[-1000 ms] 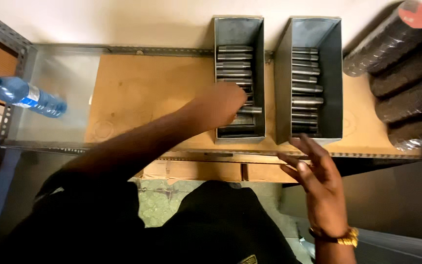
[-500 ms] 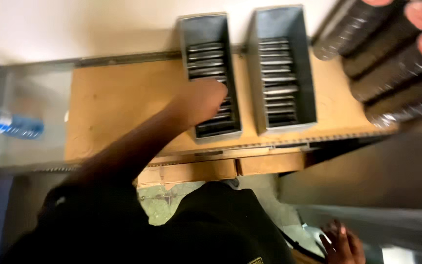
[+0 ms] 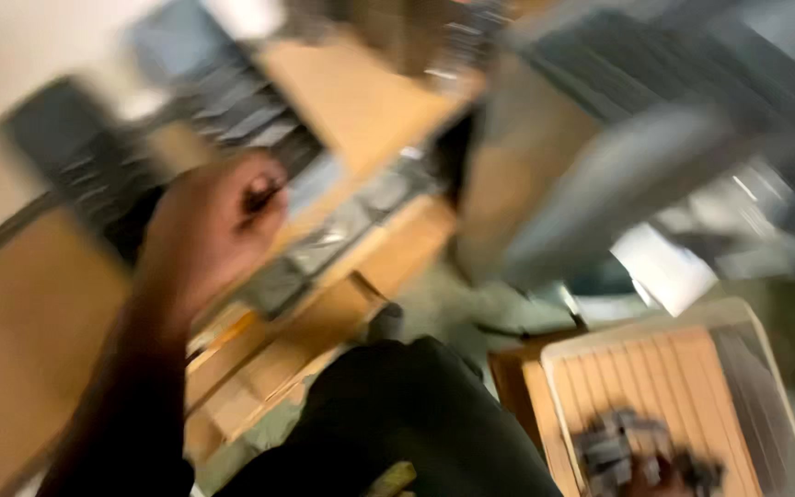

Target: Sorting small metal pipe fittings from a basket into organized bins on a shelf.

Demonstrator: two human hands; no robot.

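The view is badly blurred and tilted. My left hand point(image 3: 215, 228) is curled into a fist over the shelf's front edge, and a small dark metal piece point(image 3: 259, 193) shows between its fingers. Just behind the hand lie two grey metal bins point(image 3: 232, 115) holding rows of metal pieces. My right hand is out of sight. At the lower right a light wooden slatted tray point(image 3: 692, 368) carries a pile of dark metal parts point(image 3: 641, 456).
The wooden shelf board point(image 3: 361, 92) has a perforated metal rail point(image 3: 342, 230) along its front. Large grey blurred shapes point(image 3: 618, 175) fill the upper right. My dark clothing point(image 3: 397, 423) takes up the bottom centre.
The camera has swung sharply right and down, bringing the slatted tray into view. My left hand has come out of the bin, closed into a fist. The right hand has dropped out of view.
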